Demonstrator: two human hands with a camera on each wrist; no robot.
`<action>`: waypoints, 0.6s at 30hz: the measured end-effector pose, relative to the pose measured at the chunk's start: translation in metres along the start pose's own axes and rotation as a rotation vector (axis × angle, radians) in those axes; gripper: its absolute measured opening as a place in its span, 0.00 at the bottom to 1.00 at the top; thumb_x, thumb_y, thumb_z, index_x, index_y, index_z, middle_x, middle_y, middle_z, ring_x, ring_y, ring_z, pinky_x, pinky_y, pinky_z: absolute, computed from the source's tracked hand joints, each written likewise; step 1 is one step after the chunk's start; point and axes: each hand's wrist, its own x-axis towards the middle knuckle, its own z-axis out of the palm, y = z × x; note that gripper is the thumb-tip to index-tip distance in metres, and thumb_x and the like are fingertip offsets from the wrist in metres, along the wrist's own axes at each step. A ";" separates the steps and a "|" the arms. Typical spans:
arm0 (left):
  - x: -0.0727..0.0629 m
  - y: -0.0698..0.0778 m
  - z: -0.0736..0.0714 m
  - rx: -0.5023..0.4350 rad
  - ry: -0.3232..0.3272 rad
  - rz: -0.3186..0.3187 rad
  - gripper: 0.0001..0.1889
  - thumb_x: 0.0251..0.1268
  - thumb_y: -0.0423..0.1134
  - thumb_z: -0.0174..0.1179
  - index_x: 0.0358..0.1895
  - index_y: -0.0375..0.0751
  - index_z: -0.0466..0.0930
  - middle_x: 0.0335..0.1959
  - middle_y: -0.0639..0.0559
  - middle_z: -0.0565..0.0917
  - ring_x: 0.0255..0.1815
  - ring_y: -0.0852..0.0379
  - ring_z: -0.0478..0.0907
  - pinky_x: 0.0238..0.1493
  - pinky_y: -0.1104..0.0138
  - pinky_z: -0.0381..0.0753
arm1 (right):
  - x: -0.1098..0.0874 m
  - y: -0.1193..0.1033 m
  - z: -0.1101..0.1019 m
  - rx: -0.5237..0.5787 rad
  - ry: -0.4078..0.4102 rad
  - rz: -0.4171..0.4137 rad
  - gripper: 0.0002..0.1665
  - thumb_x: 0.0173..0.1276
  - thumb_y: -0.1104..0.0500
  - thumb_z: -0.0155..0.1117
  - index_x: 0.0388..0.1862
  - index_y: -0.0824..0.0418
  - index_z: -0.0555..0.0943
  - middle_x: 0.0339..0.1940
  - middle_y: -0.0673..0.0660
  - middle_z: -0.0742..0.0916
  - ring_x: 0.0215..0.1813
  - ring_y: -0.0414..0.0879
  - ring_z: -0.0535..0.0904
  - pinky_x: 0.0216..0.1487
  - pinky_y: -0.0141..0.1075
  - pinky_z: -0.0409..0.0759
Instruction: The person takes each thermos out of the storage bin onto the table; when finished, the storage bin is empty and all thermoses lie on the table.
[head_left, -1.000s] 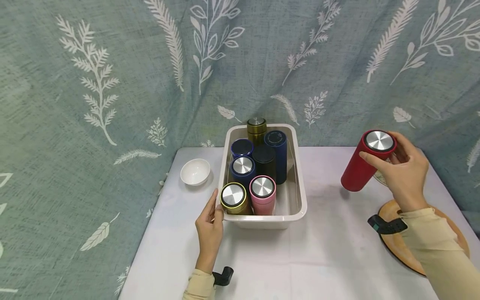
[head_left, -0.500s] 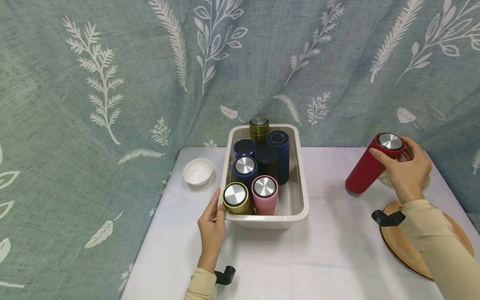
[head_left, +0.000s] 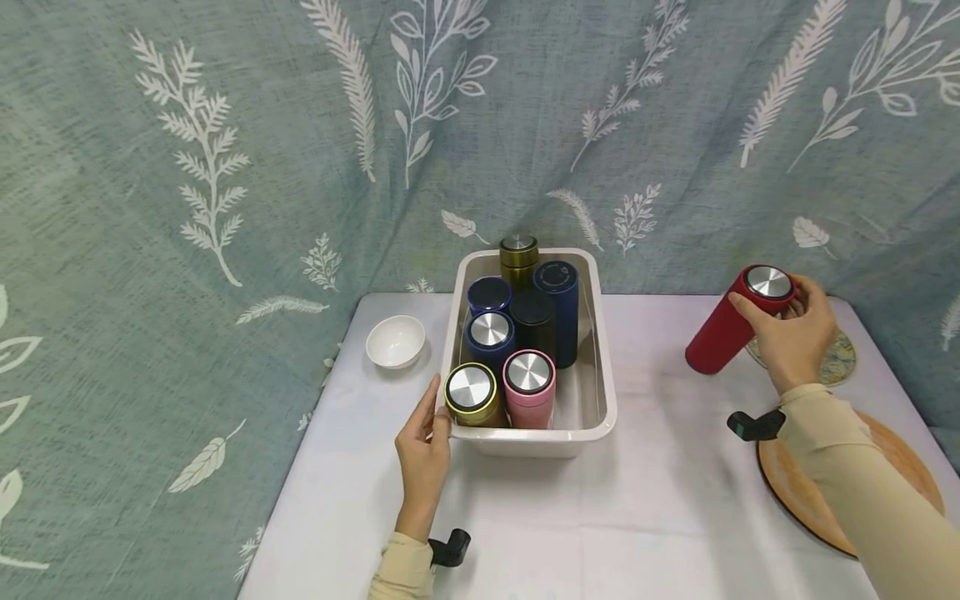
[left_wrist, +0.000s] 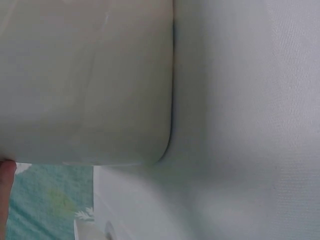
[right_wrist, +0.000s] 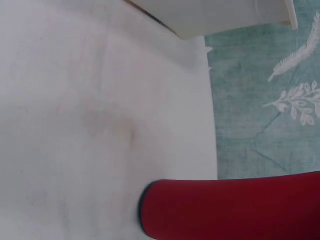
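My right hand (head_left: 799,340) holds a red thermos bottle (head_left: 731,329) near its silver-topped lid, thumb on one side and fingers on the other. The bottle leans, with its lid to the right and its base low over the white table. In the right wrist view the red bottle (right_wrist: 225,209) lies across the lower right. My left hand (head_left: 423,467) holds the near left corner of a white plastic bin (head_left: 581,433), beside a yellow-rimmed bottle (head_left: 468,390). A pink bottle (head_left: 528,379) and several blue, black and gold ones stand in the bin. A fingertip (left_wrist: 6,172) touches the bin wall in the left wrist view.
A small white bowl (head_left: 396,342) stands left of the bin. On the right lie a round orange-brown board (head_left: 892,454), partly under the right sleeve, and a patterned round mat (head_left: 838,358) behind the hand. A leaf-patterned green cloth (head_left: 660,125) hangs behind the table.
The red bottle tilted further, swung slightly right, then came back left with my right hand. My left hand stays at the bin's corner.
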 end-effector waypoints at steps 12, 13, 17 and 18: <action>0.002 -0.040 0.004 0.020 0.016 -0.007 0.26 0.69 0.24 0.52 0.68 0.44 0.76 0.68 0.46 0.78 0.59 0.79 0.75 0.49 0.85 0.76 | 0.013 0.008 0.002 0.013 0.059 0.022 0.43 0.56 0.49 0.78 0.71 0.45 0.72 0.68 0.46 0.79 0.64 0.38 0.76 0.71 0.33 0.73; 0.002 -0.040 0.004 0.020 0.019 -0.004 0.26 0.69 0.24 0.53 0.68 0.46 0.77 0.67 0.48 0.79 0.59 0.78 0.75 0.49 0.85 0.76 | 0.014 0.008 0.002 0.012 0.058 0.027 0.43 0.56 0.48 0.78 0.71 0.44 0.72 0.69 0.47 0.79 0.64 0.38 0.76 0.71 0.33 0.73; 0.002 -0.039 0.005 0.031 0.026 0.014 0.26 0.69 0.25 0.53 0.68 0.47 0.77 0.67 0.48 0.79 0.60 0.73 0.77 0.47 0.84 0.77 | 0.015 0.007 0.002 0.022 0.032 0.019 0.43 0.56 0.50 0.78 0.71 0.45 0.72 0.69 0.47 0.79 0.65 0.39 0.75 0.72 0.33 0.73; 0.002 -0.039 0.005 0.031 0.026 0.015 0.26 0.69 0.25 0.53 0.68 0.46 0.77 0.67 0.48 0.79 0.61 0.70 0.77 0.47 0.84 0.77 | 0.016 0.007 0.002 0.026 0.021 0.012 0.43 0.56 0.50 0.78 0.71 0.45 0.71 0.69 0.47 0.79 0.65 0.39 0.75 0.72 0.33 0.73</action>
